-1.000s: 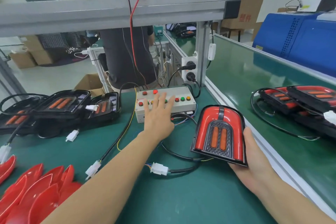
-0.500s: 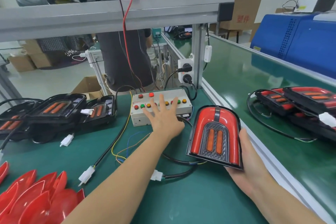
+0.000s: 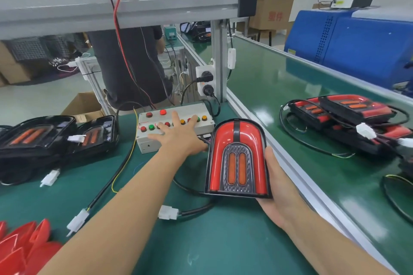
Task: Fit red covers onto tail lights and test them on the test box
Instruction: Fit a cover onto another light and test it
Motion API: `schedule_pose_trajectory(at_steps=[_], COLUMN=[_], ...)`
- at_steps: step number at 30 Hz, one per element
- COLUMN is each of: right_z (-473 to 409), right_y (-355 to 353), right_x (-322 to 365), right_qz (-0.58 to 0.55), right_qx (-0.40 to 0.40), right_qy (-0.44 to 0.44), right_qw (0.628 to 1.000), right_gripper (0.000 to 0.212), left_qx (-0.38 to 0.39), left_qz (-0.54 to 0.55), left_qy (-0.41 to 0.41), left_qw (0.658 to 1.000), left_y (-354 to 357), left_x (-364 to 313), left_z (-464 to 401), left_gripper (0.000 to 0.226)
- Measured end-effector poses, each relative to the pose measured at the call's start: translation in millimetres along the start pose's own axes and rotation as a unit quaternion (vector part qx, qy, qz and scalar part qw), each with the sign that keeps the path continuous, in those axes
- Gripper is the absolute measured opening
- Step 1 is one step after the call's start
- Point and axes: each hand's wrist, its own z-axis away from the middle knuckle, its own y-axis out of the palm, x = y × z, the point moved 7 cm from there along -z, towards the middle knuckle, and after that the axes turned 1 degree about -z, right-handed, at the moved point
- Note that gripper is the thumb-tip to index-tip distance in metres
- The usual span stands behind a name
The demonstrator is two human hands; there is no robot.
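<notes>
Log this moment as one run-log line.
step: testing | left hand: fingers spread on test box buttons | right hand: holds covered tail light upright | red covers: near-left

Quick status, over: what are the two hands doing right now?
Left hand flat, fingers spread on the test box buttons. Right hand holds the covered tail light upright. Nothing in the way.

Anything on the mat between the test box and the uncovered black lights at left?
Head view: a black cable and a yellow wire cross the mat between test box and black lights.
</notes>
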Motion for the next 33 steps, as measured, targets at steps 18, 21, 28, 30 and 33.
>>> schedule_pose_trajectory(at_steps=[18,21,28,30,33], right_z=[-0.4,-1.1,0.3,0.3,0.8], right_y=[1.8,1.1,-1.3,-1.0,-1.3], right_x=[-1.0,-1.8,-0.5,0.3,1.1], right_qz=[-0.007,-0.008,-0.031,-0.038,-0.042], right_qx=[0.004,0.006,-0.015,-0.018,-0.025], right_qy=[-0.022,-0.024,-0.019,-0.008,0.005], right_qw=[1.0,1.0,0.999,0.999,0.999], right_gripper=[0.05,0.051,0.056,0.058,0.056], left_qx=[-0.008,-0.005,0.013,-0.004,-0.034], left_qz=[0.031,0.028,0.009,-0.018,-0.06], left_qy=[-0.004,-0.005,-0.007,0.006,0.036], left_qw=[0.999,1.0,1.0,1.0,0.997], left_y=[5.5,5.6,1.6,-0.9,-3.7], left_x=[-3.7,-3.0,-3.1,-4.4,-7.9], left_z=[-1.4,-0.8,-0.4,-0.4,0.2], left_gripper=[0.079,0.079,0.08,0.08,0.082])
